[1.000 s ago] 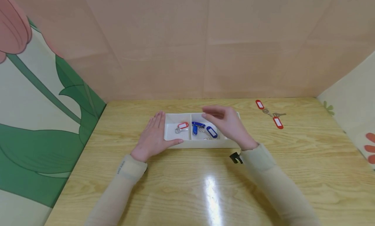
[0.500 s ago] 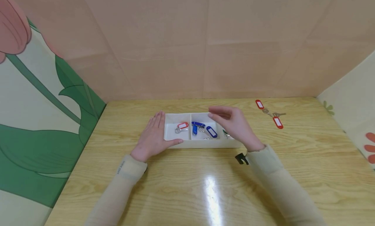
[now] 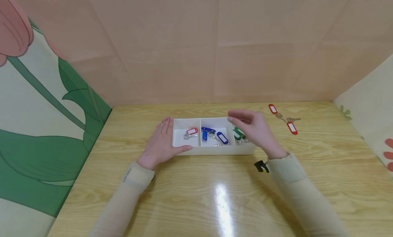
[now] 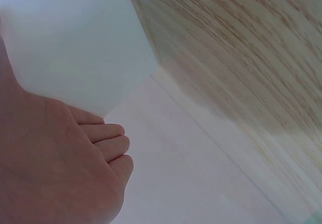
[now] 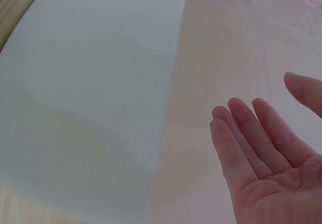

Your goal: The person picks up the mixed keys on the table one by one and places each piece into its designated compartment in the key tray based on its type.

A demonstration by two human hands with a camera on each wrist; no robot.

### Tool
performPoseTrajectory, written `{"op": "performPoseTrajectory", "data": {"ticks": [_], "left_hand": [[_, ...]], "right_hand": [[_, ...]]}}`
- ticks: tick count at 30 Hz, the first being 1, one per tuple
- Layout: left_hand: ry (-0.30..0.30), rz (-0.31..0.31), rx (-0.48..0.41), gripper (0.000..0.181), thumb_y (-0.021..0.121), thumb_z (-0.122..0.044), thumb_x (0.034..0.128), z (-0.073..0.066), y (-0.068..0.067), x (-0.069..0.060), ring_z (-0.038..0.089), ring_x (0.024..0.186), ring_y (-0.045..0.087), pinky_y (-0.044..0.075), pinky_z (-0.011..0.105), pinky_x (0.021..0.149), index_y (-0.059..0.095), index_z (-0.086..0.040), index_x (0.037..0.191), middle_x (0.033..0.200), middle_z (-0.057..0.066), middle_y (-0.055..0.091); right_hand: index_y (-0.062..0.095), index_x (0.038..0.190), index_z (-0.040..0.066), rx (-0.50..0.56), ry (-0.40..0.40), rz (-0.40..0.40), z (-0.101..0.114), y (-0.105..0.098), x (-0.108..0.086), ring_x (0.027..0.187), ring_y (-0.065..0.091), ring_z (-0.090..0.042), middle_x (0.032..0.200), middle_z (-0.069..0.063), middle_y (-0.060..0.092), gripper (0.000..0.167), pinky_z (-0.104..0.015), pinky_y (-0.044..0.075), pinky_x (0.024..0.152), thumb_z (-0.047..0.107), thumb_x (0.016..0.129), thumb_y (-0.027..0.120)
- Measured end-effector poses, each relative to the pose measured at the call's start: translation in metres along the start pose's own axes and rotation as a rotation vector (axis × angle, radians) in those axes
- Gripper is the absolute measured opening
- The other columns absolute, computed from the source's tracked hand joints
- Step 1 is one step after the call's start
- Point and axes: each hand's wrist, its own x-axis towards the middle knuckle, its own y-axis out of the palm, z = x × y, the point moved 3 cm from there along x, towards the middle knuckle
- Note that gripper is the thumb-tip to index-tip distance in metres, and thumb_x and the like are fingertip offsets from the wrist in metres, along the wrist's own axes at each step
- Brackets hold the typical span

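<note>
Wooden desk (image 3: 184,196): divided tray (image 3: 215,150) beneath the empty, loosely parted right hand (image 3: 258,133), straight-fingered left hand (image 3: 159,141) against one end — likely light, stiff, best held by both ends.

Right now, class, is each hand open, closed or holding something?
Left hand: open, touching the white tray.
Right hand: open, holding nothing.

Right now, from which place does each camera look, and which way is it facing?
Head: worn on the head, facing forward and down at the white box on the table; left hand, right hand and both sleeves show.
Left wrist: worn on that wrist, facing a plain side of the box; only the left hand shows.
Right wrist: worn on that wrist, facing the box and the pinkish wall; only the right hand shows.
Shared: both wrist views include box, table and wall.
</note>
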Motion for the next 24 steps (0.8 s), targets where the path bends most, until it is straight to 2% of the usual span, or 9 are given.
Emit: {"op": "performPoseTrajectory", "data": {"ticks": [11,18,24], "left_hand": [[-0.002,-0.006,0.001,0.132,0.042,-0.092,0.0796,0.0,-0.001,0.001,0.029,0.155,0.003,0.005,0.039,0.124,0.003,0.005,0.16,0.168,0.02,0.005],[0.004,-0.006,0.006,0.132,0.044,-0.091,0.0804,-0.001,-0.001,0.0,0.029,0.155,0.003,0.004,0.039,0.124,0.003,0.005,0.16,0.168,0.021,0.005],[0.007,-0.001,0.008,0.132,0.044,-0.091,0.0805,0.0,-0.001,-0.001,0.029,0.154,0.003,0.004,0.039,0.124,0.003,0.006,0.16,0.168,0.021,0.004]], "right_hand": [[0.069,0.131,0.011,-0.03,0.039,-0.015,-0.003,-0.014,-0.007,0.116,0.065,-0.023,0.128,-0.006,0.068,0.05,-0.043,0.052,0.1,0.048,0.098,0.067],[0.071,0.129,0.01,-0.023,0.029,-0.051,-0.009,-0.02,-0.01,0.112,0.066,-0.02,0.125,-0.006,0.07,0.045,-0.02,0.052,0.09,0.043,0.098,0.068],[0.07,0.13,0.01,-0.023,0.039,-0.058,-0.013,-0.022,-0.013,0.112,0.066,-0.021,0.125,-0.007,0.07,0.045,-0.016,0.051,0.088,0.043,0.098,0.068]]}}
